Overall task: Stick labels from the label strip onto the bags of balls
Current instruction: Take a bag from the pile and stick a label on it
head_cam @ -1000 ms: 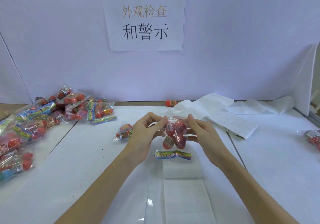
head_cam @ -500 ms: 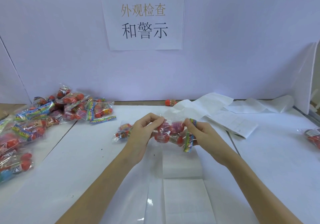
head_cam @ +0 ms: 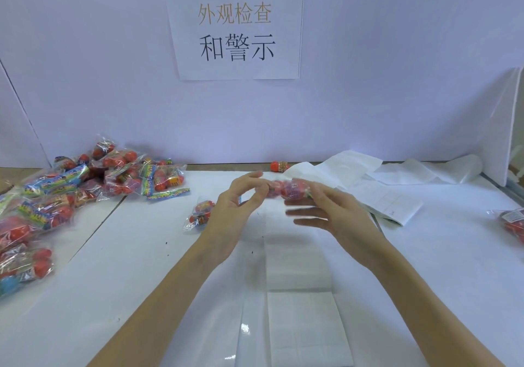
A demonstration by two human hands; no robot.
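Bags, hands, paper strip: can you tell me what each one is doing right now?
Held bag of balls: off the table, between both hands, blurred.
Left hand: fingers pinch the bag's left end.
Right hand: grips the bag's right end, lower fingers stretched out.
Small bag: lying on the table beside the left hand.
Pile of bags: heaped at far left.
Label strip: lying flat under the arms.
Loose red ball: by the back wall.

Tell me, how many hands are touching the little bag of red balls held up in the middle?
2. The left hand pinches the bag of balls at its left end; the right hand holds its right end, fingers blurred.
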